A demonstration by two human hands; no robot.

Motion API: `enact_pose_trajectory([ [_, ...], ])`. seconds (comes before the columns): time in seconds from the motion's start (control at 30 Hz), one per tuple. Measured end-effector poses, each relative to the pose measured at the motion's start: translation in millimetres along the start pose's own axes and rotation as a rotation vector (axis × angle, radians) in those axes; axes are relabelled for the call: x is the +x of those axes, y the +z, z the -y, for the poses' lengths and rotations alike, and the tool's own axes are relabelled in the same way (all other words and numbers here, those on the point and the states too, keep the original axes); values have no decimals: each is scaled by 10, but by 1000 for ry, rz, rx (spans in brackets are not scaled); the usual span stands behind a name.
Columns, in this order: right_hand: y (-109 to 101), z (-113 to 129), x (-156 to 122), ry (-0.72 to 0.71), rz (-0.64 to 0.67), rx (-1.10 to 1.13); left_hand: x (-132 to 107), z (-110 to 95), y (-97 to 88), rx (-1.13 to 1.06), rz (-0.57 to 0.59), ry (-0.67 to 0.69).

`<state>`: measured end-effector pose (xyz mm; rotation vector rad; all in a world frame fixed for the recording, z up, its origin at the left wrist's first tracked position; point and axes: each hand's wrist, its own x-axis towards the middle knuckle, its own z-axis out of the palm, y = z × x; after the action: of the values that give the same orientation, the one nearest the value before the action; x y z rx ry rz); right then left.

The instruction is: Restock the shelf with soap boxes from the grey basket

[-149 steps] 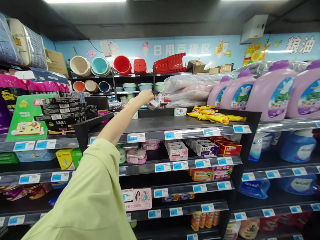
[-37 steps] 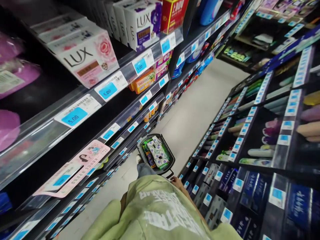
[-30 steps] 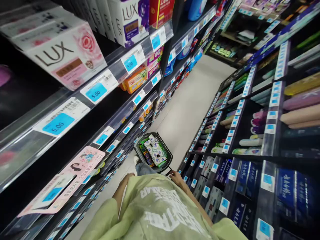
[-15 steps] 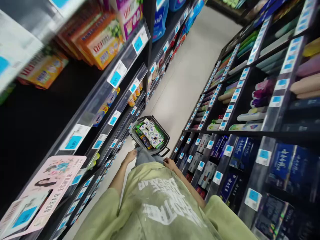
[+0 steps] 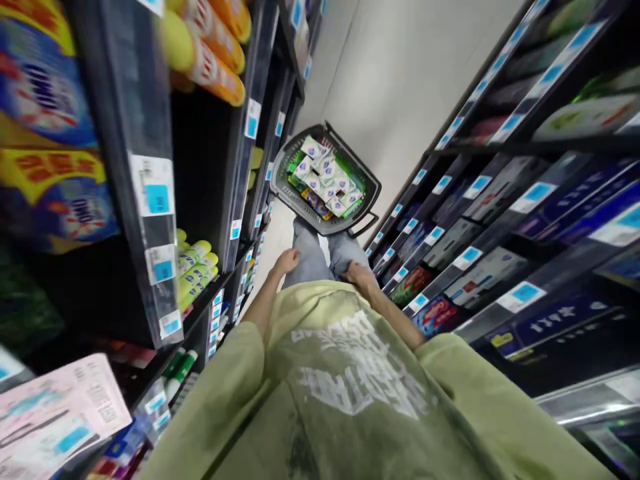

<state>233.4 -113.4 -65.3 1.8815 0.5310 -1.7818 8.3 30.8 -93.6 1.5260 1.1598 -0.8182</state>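
Note:
My left hand (image 5: 287,261) is at the outer side of my left thigh, fingers curled in, with nothing visible in it. My right hand (image 5: 354,272) rests on the other leg of my blue-grey jeans (image 5: 311,257), its fingers lying against the cloth and holding nothing that shows. Just beyond my knees a dark grey shopping basket (image 5: 299,204) stands on the floor, its handle (image 5: 367,225) towards the right. Several small white-and-green packs (image 5: 327,168) lie in it, with a darker, colourful pack (image 5: 316,202) along the near side. Neither hand touches the basket.
Shelves line both sides of the narrow aisle. At left are orange bottles (image 5: 215,67), yellow-green bottles (image 5: 196,270), blue-and-yellow packs (image 5: 55,193) and a pink card (image 5: 65,407) jutting out. Dark blue packs (image 5: 555,327) fill the right shelves. Pale floor (image 5: 385,80) runs ahead.
My view has dropped lower and closer to the basket, and the shelves have shifted past. Both hands stay by my legs, and more of the jeans shows.

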Motion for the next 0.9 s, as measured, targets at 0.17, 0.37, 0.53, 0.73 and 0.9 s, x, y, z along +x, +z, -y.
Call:
enact_pose_trajectory([
  [0.17, 97, 110, 326, 189, 65, 10, 820, -55, -449, 63, -14, 48],
  [0.37, 122, 227, 743, 265, 99, 5, 2109, -55, -790, 33, -190, 157],
  [0.53, 72, 356, 1059, 326, -44, 64, 3051, 82, -699, 40, -208, 107],
  [0.73, 170, 345, 1417, 357, -265, 63, 3605, 393, -267, 64, -219, -128],
  [0.9, 311, 298, 1598, 317, -315, 16, 3870, 614, 100, -80, -242, -21],
])
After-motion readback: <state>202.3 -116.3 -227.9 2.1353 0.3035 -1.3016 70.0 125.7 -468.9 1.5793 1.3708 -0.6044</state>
